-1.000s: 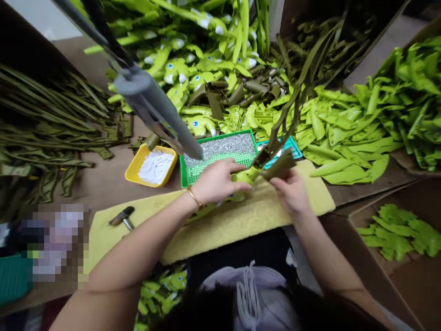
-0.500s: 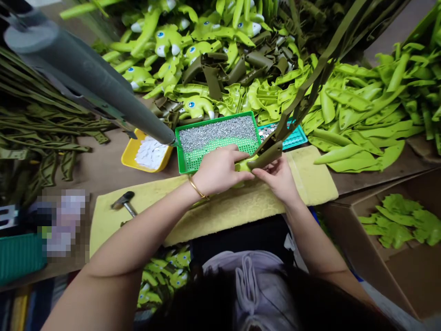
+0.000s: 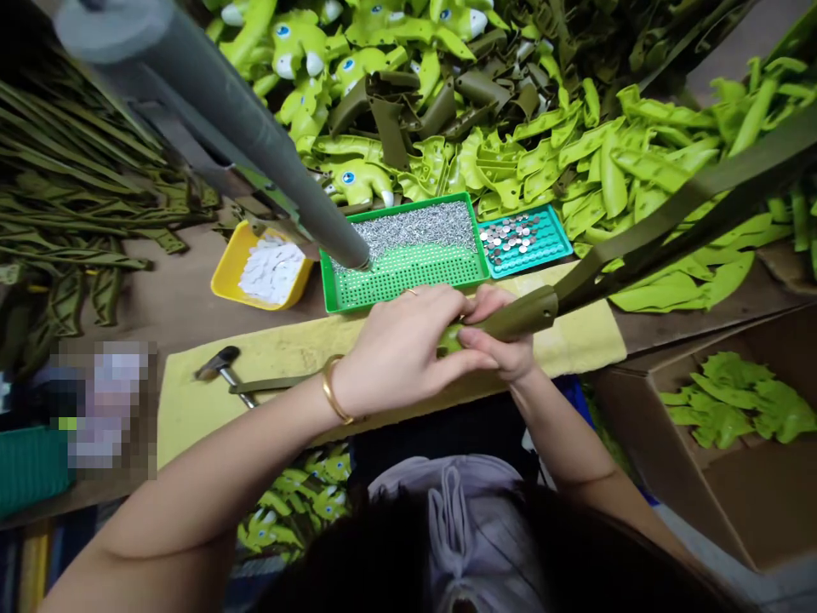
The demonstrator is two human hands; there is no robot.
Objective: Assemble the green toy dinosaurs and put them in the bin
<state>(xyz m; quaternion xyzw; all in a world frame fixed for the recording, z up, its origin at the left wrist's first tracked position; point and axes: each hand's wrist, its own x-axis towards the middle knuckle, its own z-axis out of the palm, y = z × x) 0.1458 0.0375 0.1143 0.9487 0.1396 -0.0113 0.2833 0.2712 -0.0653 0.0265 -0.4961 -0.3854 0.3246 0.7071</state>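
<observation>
Workbench (image 3: 172, 289) | yellow pad (image 3: 191, 417) | left hand (image 3: 408, 349), right hand (image 3: 501, 336) gripping green plastic piece (image 3: 450, 339)

Green perforated tray (image 3: 408, 272) at center, its upper half covered with small metal pins (image 3: 414, 228). Just right, a teal tray (image 3: 514, 262) holds silver studs (image 3: 511, 234); to the left, a yellow tray (image 3: 226, 264) holds white pieces (image 3: 271, 271). A small hammer (image 3: 220, 362) lies on a yellow foam pad (image 3: 191, 417). A gray pole (image 3: 217, 111) slants above. Heaps of green toy parts (image 3: 306, 51) lie behind, olive straps (image 3: 70, 196) at left, and green cutouts (image 3: 734, 400) in a cardboard box (image 3: 753, 502) at right.
</observation>
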